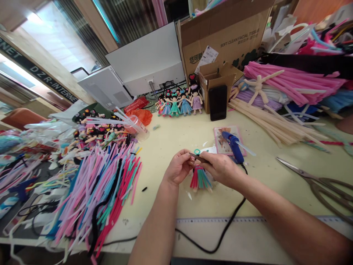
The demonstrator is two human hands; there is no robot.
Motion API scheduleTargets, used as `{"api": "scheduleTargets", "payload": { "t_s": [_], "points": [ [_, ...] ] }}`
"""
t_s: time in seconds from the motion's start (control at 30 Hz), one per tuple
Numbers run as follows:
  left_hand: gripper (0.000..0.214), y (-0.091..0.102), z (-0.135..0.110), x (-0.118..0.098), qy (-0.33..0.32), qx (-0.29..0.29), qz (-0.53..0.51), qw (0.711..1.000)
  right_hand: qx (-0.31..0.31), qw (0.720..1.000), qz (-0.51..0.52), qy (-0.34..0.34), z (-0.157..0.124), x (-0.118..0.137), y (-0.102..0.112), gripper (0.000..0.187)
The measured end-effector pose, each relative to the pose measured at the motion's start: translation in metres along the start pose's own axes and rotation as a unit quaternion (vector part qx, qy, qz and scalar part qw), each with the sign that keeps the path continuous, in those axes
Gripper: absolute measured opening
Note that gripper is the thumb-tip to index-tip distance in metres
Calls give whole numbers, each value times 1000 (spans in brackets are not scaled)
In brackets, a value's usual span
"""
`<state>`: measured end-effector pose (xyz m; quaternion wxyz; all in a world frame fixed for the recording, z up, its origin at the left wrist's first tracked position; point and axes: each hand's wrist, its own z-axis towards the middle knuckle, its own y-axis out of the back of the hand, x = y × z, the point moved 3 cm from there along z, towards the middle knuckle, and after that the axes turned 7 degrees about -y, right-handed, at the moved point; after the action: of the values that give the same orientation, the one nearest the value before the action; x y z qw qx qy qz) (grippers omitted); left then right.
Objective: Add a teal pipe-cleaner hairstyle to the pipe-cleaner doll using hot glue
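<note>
From the head-worn camera, a pale yellow worktable point(171, 132) is being shown from above, with two bare hands being held over its middle. In the right hand point(224, 169), a slim dark tool point(199, 158) is being gripped, the fingers being closed around it; its exact kind cannot be told. The thumb and fingertips of the left hand point(180, 167) are being pressed together right at the tool's tip; whatever may be pinched between them is being hidden.

Just below and between the hands, a small doll point(202, 178) is being partly covered. A fanned skirt of pink, green and blue strips is showing, with pale feet peeking out beneath. The skirt is being judged largely made; the head and upper body are being blocked from sight, so what is left there cannot be told.

Beyond the hands, a row of dressed dolls point(175, 103) is standing, seemingly finished. At the left, a large heap of coloured fuzzy strips point(82, 195) is lying loose. At the right, an undressed beige figure point(259, 90) is resting on bundled stems, apparently barely begun. A blue glue gun point(234, 147) is lying near the right hand, and large scissors point(311, 176) are being left untouched farther right.
</note>
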<state>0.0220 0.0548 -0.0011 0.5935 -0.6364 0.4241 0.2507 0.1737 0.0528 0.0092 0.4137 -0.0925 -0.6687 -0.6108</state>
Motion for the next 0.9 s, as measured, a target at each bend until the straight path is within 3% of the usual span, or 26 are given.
{"api": "scheduleTargets", "payload": {
  "t_s": [0.33,0.53,0.7,0.9],
  "points": [
    [18,-3,1,-2,-45,-32,-6,998,21,983,177,-48,3,2,-5,15],
    [20,-6,-1,-1,-34,-49,-25,998,-48,997,59,-13,0,1,-5,13],
    [18,-10,-3,-1,-44,-76,-28,996,-148,984,-90,-52,-3,-1,-3,17],
    [16,-4,-2,-5,-110,-127,-45,985,-134,987,-51,-72,-1,-5,5,17]
  ]
}}
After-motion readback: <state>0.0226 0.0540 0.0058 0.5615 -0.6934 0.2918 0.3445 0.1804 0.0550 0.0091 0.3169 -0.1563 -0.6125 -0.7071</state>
